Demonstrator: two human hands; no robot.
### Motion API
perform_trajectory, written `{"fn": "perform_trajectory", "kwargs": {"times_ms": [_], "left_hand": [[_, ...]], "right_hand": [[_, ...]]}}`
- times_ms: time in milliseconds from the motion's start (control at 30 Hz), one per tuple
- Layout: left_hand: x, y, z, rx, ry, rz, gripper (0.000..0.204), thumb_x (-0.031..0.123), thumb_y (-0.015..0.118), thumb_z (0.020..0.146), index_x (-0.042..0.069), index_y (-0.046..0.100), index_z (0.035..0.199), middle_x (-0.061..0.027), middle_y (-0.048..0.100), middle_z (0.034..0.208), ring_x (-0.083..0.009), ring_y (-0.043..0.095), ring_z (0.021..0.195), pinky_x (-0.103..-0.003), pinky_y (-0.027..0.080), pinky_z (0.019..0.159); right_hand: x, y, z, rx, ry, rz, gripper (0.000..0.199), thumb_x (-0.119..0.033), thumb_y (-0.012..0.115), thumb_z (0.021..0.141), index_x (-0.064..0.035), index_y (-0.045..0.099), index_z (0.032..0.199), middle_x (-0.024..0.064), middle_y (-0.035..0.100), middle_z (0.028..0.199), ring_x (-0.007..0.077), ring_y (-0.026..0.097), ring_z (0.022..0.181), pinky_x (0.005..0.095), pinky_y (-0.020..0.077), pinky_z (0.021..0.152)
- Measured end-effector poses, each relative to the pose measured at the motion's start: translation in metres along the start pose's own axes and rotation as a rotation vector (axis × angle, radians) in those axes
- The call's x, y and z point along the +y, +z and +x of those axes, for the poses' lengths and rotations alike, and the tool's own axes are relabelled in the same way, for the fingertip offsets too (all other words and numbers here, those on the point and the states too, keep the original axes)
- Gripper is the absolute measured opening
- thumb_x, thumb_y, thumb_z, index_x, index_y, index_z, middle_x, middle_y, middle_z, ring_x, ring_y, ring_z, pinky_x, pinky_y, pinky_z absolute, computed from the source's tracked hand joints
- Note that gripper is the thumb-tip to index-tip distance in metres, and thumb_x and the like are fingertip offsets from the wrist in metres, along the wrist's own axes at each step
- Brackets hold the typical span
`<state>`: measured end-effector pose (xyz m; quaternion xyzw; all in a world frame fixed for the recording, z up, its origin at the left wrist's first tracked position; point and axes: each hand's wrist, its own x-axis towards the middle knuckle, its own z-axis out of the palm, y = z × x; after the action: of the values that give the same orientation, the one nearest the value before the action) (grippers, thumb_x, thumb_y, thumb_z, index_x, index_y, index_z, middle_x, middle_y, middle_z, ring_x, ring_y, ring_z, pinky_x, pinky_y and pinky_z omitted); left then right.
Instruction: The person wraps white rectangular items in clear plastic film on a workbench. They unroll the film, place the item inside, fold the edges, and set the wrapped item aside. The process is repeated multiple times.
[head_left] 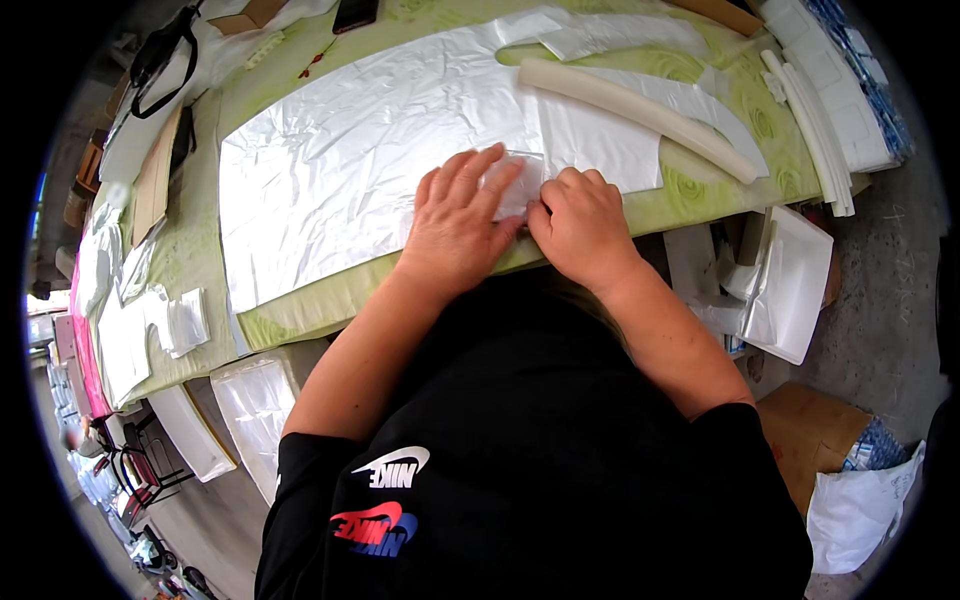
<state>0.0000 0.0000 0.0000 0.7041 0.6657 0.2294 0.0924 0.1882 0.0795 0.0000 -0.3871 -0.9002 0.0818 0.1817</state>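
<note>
We see a small clear plastic piece [517, 183] lying on a big white plastic sheet [340, 170] near the table's [700, 195] near edge. Left hand [458, 222] presses flat on it, fingers spread; right hand [580, 225] is curled, pinching its right edge. A long white foam strip [640, 112] lies further back, to the right.

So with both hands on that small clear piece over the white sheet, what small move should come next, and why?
Probably pinch and lift its right edge with the right hand, since the left hand already lies flat across the clear piece, pinning it on the white sheet.
</note>
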Motion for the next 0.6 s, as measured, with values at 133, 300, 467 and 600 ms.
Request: {"fn": "perform_trajectory", "kwargs": {"times_ms": [133, 300, 467, 600], "left_hand": [[0.005, 0.003, 0.005, -0.028, 0.090, 0.195, 0.063, 0.046, 0.062, 0.097, 0.018, 0.051, 0.152, -0.0150, 0.038, 0.165, -0.0389, 0.031, 0.153, -0.059, 0.025, 0.122], [0.007, -0.003, -0.004, 0.074, 0.120, 0.102, 0.061, 0.037, 0.070, 0.093, 0.015, 0.056, 0.148, -0.0149, 0.044, 0.160, -0.0380, 0.038, 0.148, -0.056, 0.030, 0.120], [0.011, -0.025, -0.072, -0.047, 0.107, -0.475, 0.052, 0.017, 0.076, 0.092, 0.007, 0.058, 0.140, -0.0141, 0.062, 0.140, -0.0306, 0.059, 0.128, -0.040, 0.044, 0.110], [0.014, -0.014, -0.115, -0.178, -0.506, -1.174, 0.039, 0.020, 0.071, 0.100, 0.002, 0.059, 0.134, -0.0077, 0.071, 0.121, -0.0180, 0.067, 0.106, -0.031, 0.053, 0.095]], "right_hand": [[-0.005, -0.001, 0.001, 0.108, 0.056, 0.114, 0.036, -0.023, 0.070, 0.083, -0.0077, 0.065, 0.115, 0.0099, 0.072, 0.098, 0.0344, 0.065, 0.091, 0.0493, 0.0512, 0.079], [-0.007, -0.013, 0.012, -0.006, 0.044, 0.106, 0.050, -0.024, 0.068, 0.084, -0.0077, 0.063, 0.130, 0.0117, 0.074, 0.100, 0.0356, 0.068, 0.092, 0.0497, 0.0546, 0.082], [-0.012, -0.033, 0.035, -0.287, 0.245, 0.157, 0.053, -0.025, 0.067, 0.082, -0.0116, 0.064, 0.133, 0.0130, 0.076, 0.110, 0.0364, 0.070, 0.099, 0.0475, 0.0564, 0.088], [-0.015, -0.032, 0.027, -0.278, 0.165, 0.165, 0.049, -0.025, 0.067, 0.083, -0.0109, 0.065, 0.130, 0.0138, 0.074, 0.111, 0.0371, 0.067, 0.106, 0.0480, 0.0532, 0.093]]}}
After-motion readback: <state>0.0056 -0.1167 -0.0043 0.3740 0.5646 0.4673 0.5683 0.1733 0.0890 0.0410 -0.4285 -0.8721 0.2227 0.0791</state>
